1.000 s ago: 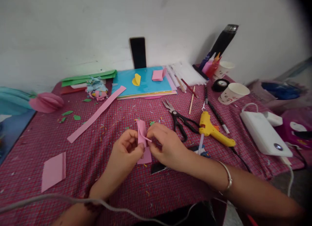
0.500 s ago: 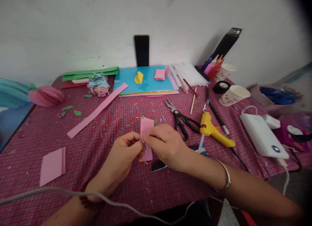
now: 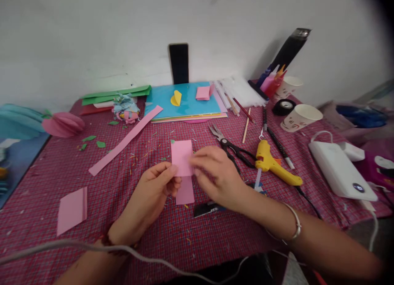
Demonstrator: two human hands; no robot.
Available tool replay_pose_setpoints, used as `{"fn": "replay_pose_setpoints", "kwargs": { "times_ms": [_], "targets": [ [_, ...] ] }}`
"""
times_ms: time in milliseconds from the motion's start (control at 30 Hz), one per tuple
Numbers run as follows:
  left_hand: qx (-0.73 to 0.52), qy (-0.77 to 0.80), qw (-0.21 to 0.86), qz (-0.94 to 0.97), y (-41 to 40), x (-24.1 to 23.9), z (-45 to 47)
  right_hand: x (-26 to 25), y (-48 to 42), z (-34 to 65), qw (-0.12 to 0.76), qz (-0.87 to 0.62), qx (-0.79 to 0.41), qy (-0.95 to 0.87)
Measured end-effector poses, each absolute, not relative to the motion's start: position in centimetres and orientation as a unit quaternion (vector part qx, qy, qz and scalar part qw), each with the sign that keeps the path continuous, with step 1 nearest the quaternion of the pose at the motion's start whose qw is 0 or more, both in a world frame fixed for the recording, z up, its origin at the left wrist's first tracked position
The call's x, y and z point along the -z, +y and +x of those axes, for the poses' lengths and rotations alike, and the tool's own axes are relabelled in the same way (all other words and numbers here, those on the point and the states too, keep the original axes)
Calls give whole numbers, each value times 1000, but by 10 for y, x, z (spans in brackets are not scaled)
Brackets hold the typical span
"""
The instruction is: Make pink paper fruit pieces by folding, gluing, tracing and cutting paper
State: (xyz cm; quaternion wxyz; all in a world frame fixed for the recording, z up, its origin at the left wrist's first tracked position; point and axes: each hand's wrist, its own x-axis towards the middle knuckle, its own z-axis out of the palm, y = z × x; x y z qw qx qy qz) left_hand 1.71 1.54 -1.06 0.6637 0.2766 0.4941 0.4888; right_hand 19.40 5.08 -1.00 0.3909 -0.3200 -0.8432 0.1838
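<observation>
Centre of the frame, and here is the small pink paper [image 3: 181, 156], an upright rectangle facing the camera; the left hand [image 3: 158, 180] has it at the lower left edge, thumb pressed on the front, fingers curled in behind, so that hand is closed on it; over on the other side the right hand [image 3: 220, 176] comes to the right edge, thumb and fingers nearly together, tips blurred, so whether they pinch the sheet or merely brush it I cannot tell; just below, a lower pink piece [image 3: 185, 192] shows, and whether it joins the held one is unclear too

How far along, then; cutting looks well advanced, with a long pink strip [image 3: 126, 141] slanting left of centre, a pink card [image 3: 72, 211] at lower left with a crease or doubled edge along its right side, and a pink square [image 3: 203, 93] at upper centre on the blue sheets [image 3: 187, 106]; the piece in hand looks flat from here, any fold behind it hidden, so shaping seems unfinished; the scissors [image 3: 226, 143] and the yellow glue gun [image 3: 267, 162] lie right of centre, neither in a hand, and no gluing shows on the held piece
</observation>
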Motion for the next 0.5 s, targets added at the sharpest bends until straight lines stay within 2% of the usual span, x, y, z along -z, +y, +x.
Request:
{"fn": "replay_pose_setpoints", "kwargs": {
  "times_ms": [100, 167, 233, 333, 500],
  "targets": [
    [-484, 495, 655, 304, 14, 13, 17, 6, 58, 198, 450, -372, -399, -707],
    [-475, 499, 640, 340, 12, 13, 17, 6, 59, 197, 409, -347, -564, -628],
    [-467, 507, 611, 390, 9, 11, 17, 7, 57, 193, 351, -304, -671, -578],
    [-445, 528, 528, 494, 3, 6, 18, 10, 53, 189, 310, -282, -710, -566],
    [-403, 507, 423, 633, -1, 2, 18, 13, 47, 190, 268, -218, -665, -663]
  ]
}}
